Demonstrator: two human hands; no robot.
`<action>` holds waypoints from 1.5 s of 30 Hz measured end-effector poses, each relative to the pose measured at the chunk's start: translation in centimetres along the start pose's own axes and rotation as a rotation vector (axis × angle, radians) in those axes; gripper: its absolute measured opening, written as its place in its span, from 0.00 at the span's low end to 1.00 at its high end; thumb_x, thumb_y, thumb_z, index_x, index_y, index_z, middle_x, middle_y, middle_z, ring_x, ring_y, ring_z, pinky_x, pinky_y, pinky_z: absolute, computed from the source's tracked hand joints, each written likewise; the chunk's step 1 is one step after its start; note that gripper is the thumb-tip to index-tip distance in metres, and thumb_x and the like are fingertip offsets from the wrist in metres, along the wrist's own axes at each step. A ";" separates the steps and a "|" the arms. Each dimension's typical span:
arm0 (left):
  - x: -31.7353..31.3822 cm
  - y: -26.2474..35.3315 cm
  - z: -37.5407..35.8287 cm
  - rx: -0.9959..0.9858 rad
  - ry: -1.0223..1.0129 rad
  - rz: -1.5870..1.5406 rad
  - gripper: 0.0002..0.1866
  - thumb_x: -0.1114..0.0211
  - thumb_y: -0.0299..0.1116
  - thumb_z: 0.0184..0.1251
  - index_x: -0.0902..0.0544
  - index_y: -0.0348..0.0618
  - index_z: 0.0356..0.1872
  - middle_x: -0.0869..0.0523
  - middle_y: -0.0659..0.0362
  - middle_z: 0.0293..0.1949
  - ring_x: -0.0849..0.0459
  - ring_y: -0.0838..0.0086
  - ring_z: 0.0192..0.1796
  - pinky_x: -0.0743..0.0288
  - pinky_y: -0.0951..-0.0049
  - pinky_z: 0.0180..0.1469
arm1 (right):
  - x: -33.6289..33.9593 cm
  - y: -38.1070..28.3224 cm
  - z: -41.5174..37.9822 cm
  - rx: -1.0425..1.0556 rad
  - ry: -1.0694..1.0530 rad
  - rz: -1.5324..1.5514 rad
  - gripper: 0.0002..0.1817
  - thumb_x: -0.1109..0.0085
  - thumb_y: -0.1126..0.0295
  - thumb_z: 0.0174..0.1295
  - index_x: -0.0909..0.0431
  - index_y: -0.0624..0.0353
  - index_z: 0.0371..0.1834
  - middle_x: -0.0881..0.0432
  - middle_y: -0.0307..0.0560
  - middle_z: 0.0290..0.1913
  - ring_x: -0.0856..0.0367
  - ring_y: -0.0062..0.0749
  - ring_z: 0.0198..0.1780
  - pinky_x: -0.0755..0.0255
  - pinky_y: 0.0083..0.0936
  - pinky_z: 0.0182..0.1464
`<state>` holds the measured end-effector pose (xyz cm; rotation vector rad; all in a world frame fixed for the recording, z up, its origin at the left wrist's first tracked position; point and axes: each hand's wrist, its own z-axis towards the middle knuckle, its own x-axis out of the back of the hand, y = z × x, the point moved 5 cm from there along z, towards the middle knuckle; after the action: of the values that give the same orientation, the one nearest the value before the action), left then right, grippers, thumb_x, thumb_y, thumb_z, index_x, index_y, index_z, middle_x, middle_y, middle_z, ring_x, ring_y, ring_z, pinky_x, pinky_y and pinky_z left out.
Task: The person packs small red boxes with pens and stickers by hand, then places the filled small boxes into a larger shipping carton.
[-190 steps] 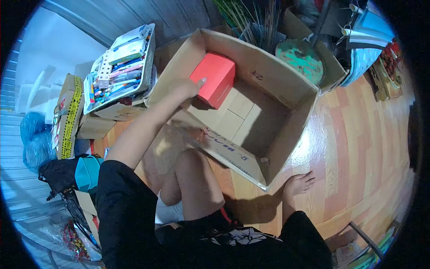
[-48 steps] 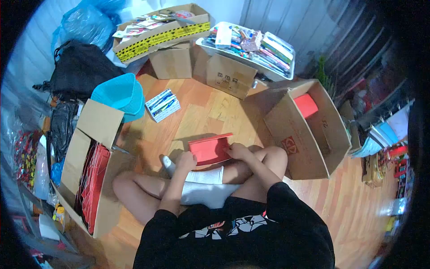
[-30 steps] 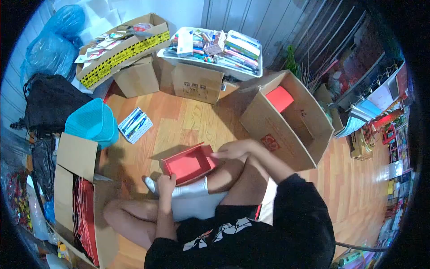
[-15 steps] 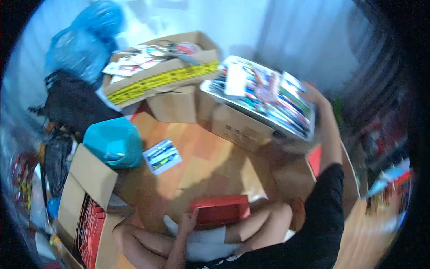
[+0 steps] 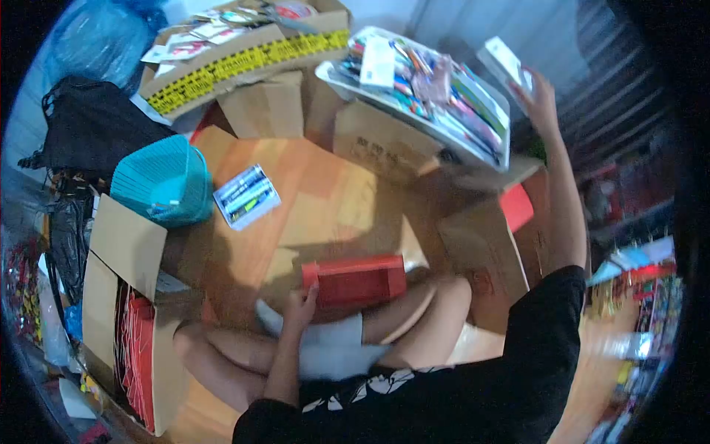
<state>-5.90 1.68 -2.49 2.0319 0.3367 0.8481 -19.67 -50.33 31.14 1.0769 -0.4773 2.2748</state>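
Note:
My left hand (image 5: 302, 309) grips the left edge of a red open box (image 5: 356, 281) above my crossed legs. Up at the right, my right hand (image 5: 538, 102) holds a small white box (image 5: 504, 61), raised beside the white tray (image 5: 488, 152). That tray, full of pens and small packets, rests on a cardboard box (image 5: 384, 140). A white packet (image 5: 378, 64) lies on the pens in it. On the wooden floor sits a small pack of pens (image 5: 247, 196).
A teal basket (image 5: 163, 181) stands at the left, near a carton (image 5: 126, 237) of red bags. A yellow-taped carton (image 5: 244, 72) is at the back, with a black bag (image 5: 96, 129) left of it. Another open carton (image 5: 484, 248) stands at the right.
My right hand has lifted the white box up and away from the tray's right end. The view has shifted, so the scene sits higher. My left hand still holds the red box.

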 end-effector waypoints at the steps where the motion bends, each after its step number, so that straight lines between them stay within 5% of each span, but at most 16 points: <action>1: 0.2 1.1 -0.3 -0.105 0.022 -0.016 0.25 0.47 0.48 0.61 0.25 0.31 0.20 0.26 0.44 0.17 0.26 0.59 0.19 0.34 0.62 0.25 | 2.9 -2.6 -1.2 0.023 -0.041 0.221 0.28 0.40 0.54 0.50 0.30 0.59 0.51 0.28 0.57 0.48 0.29 0.44 0.49 0.35 0.34 0.51; 3: 0.1 2.1 -0.7 -0.231 0.024 0.010 0.22 0.46 0.47 0.60 0.24 0.33 0.22 0.25 0.44 0.18 0.25 0.57 0.20 0.35 0.62 0.25 | 8.0 -8.9 -6.0 -0.131 -0.134 0.514 0.28 0.40 0.56 0.50 0.31 0.60 0.52 0.27 0.52 0.48 0.29 0.38 0.51 0.35 0.29 0.51; 7: 0.7 3.5 -2.9 -0.284 0.067 0.148 0.19 0.46 0.46 0.58 0.22 0.37 0.28 0.21 0.44 0.24 0.22 0.50 0.29 0.31 0.58 0.31 | 12.3 -16.8 -17.6 0.113 -0.381 0.688 0.31 0.37 0.56 0.45 0.30 0.58 0.53 0.30 0.50 0.51 0.34 0.38 0.55 0.41 0.32 0.57; 13: -0.6 1.8 -3.7 -0.340 0.079 0.223 0.17 0.45 0.45 0.58 0.24 0.39 0.29 0.21 0.45 0.24 0.22 0.50 0.29 0.31 0.57 0.31 | 3.9 -25.9 -33.3 0.203 -0.476 0.522 0.28 0.36 0.57 0.42 0.27 0.46 0.51 0.32 0.52 0.51 0.37 0.47 0.55 0.47 0.38 0.58; 25: 0.2 1.5 -3.6 -0.275 0.189 0.279 0.16 0.45 0.45 0.57 0.31 0.41 0.32 0.21 0.47 0.23 0.22 0.50 0.30 0.31 0.56 0.32 | -5.6 -28.2 -34.4 0.284 -0.638 0.350 0.30 0.36 0.61 0.42 0.30 0.48 0.52 0.33 0.52 0.51 0.37 0.47 0.54 0.46 0.40 0.55; 31: 0.0 0.9 -3.0 -0.265 0.210 0.291 0.26 0.44 0.44 0.57 0.34 0.46 0.56 0.19 0.47 0.29 0.20 0.52 0.34 0.29 0.58 0.38 | -8.8 -27.6 -36.1 0.303 -0.627 0.414 0.34 0.35 0.68 0.39 0.33 0.42 0.55 0.35 0.49 0.57 0.42 0.45 0.62 0.53 0.44 0.63; 33: -0.2 1.3 -3.1 -0.450 0.269 0.343 0.31 0.44 0.43 0.57 0.41 0.50 0.62 0.20 0.44 0.37 0.21 0.52 0.38 0.28 0.59 0.42 | -8.6 -27.8 -36.0 0.283 -0.615 0.472 0.34 0.36 0.72 0.39 0.33 0.43 0.55 0.35 0.47 0.58 0.45 0.43 0.64 0.53 0.44 0.63; 39: -0.6 0.8 -2.2 -0.234 0.047 0.248 0.27 0.43 0.46 0.56 0.32 0.46 0.57 0.28 0.40 0.50 0.25 0.49 0.47 0.31 0.60 0.48 | -10.3 -27.4 -36.0 0.235 -0.540 0.546 0.27 0.39 0.75 0.41 0.31 0.54 0.49 0.32 0.44 0.55 0.41 0.42 0.62 0.54 0.41 0.65; 41: -0.4 1.9 -2.7 -0.311 0.072 0.234 0.27 0.42 0.45 0.56 0.32 0.44 0.56 0.28 0.40 0.50 0.26 0.50 0.49 0.33 0.62 0.50 | -10.7 -27.8 -36.2 0.306 -0.431 0.379 0.24 0.40 0.74 0.43 0.31 0.56 0.48 0.30 0.47 0.53 0.36 0.44 0.58 0.47 0.39 0.61; 45: -0.3 2.4 -2.8 -0.420 0.080 0.248 0.28 0.42 0.41 0.56 0.34 0.35 0.56 0.30 0.38 0.50 0.30 0.50 0.53 0.35 0.63 0.54 | -11.1 -27.6 -35.4 0.095 -0.560 0.347 0.20 0.39 0.71 0.44 0.31 0.59 0.42 0.28 0.53 0.48 0.30 0.42 0.51 0.36 0.38 0.48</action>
<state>-8.21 1.91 0.35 1.6686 -0.0527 1.0558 -17.27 -13.91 2.81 1.8116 -0.8374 2.2761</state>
